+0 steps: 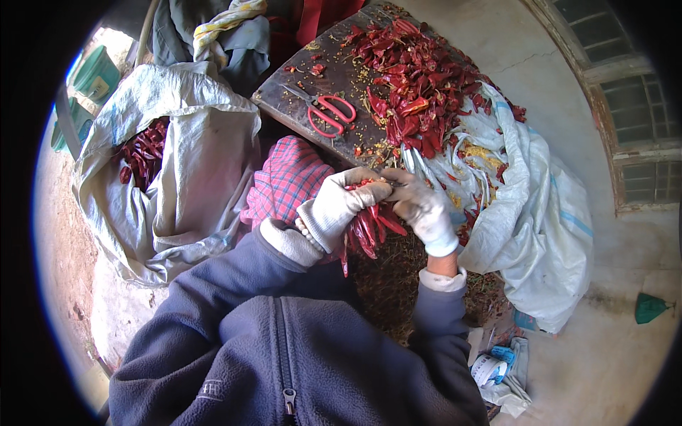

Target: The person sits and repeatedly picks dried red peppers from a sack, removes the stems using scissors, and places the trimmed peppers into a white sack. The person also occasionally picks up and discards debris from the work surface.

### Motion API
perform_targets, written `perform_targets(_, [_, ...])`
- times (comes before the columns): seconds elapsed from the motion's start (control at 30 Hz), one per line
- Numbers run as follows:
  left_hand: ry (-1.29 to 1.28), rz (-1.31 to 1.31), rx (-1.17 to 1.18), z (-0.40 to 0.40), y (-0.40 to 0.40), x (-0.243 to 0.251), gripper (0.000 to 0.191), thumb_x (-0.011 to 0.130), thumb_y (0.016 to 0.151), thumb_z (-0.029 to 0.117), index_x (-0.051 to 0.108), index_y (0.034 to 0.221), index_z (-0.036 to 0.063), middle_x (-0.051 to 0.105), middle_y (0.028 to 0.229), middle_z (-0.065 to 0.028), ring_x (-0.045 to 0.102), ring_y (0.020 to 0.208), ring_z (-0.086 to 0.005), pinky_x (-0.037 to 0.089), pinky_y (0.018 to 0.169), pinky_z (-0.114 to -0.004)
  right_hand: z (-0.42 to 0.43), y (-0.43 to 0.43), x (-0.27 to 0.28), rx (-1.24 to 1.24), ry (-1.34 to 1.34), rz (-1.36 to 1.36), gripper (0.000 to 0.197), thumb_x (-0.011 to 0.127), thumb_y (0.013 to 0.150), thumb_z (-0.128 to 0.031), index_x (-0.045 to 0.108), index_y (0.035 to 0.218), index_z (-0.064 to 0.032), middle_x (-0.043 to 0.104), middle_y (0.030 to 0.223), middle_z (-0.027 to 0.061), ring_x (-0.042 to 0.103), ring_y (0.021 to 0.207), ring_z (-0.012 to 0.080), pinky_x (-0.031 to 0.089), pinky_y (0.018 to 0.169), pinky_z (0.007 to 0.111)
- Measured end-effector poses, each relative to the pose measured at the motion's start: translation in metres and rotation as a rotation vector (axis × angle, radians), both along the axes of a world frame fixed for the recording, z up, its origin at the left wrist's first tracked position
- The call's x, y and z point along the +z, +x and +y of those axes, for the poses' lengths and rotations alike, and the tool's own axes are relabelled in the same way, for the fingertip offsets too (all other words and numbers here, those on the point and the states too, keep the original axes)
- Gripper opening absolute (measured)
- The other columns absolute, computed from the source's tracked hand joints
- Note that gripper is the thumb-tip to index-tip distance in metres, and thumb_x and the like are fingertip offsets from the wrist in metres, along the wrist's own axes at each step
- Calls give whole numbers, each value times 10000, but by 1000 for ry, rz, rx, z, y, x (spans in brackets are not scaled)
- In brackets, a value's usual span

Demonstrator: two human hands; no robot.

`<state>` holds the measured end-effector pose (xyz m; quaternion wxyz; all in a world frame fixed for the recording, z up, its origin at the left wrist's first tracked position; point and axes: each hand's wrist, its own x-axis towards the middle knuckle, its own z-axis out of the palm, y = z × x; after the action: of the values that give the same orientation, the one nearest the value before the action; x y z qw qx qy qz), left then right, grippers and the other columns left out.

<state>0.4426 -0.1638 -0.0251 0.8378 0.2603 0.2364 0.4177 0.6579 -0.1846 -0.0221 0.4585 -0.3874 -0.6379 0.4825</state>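
Observation:
My left hand (pixel 346 199), in a white knitted glove, is closed around a bunch of dried red chilli peppers (pixel 367 231), whose tips hang below it. The gloved right hand (pixel 423 210) meets it at the stem ends, fingers bent; whether it pinches a stem is hard to see. Beyond both hands, scissors with red handles (pixel 333 114) lie on a dark tabletop (pixel 277 109) among scattered yellow seeds. A large heap of opened red chilli pieces (pixel 415 90) covers the table's right part.
An open white woven sack (pixel 197 170) at left holds whole dried chillies (pixel 144 154). Another woven sack (pixel 554 229), with seeds and chilli bits at its mouth, stands at right, near the wall. Plant debris (pixel 391 287) lies below my hands. Green buckets (pixel 97 77) stand at far left.

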Motion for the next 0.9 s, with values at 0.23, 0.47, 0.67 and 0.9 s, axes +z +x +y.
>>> perform_targets(0.23, [25,49,-30,3,0,6,167,728,858,106,670,976,3,681,833,-43,637,730,-118,529,695,-274,112,98,-42,-882,-97,-476,265,626,860,18,676,1114,-41,728,1012,115,693,897,191,548,748,325])
perform_targets(0.47, [-2,79,-45,6,3,7,186,743,839,93,670,977,-8,682,846,-43,639,734,-122,530,698,-279,160,140,-88,-897,30,-813,404,751,781,-74,646,1171,-48,721,1010,149,688,908,262,525,825,345])
perform_targets(0.67, [16,97,-55,8,2,3,189,742,839,85,672,986,-11,685,857,-51,644,747,-125,536,713,-284,118,162,-93,-893,-305,510,221,668,863,40,559,868,-152,626,865,-1,615,749,141,543,663,325])
perform_targets(0.9, [21,122,-36,6,10,0,189,736,845,73,675,998,-19,700,873,-64,657,766,-136,537,719,-282,64,90,-52,-590,-5,525,212,732,844,4,650,1031,-50,665,955,37,614,789,130,554,689,291])
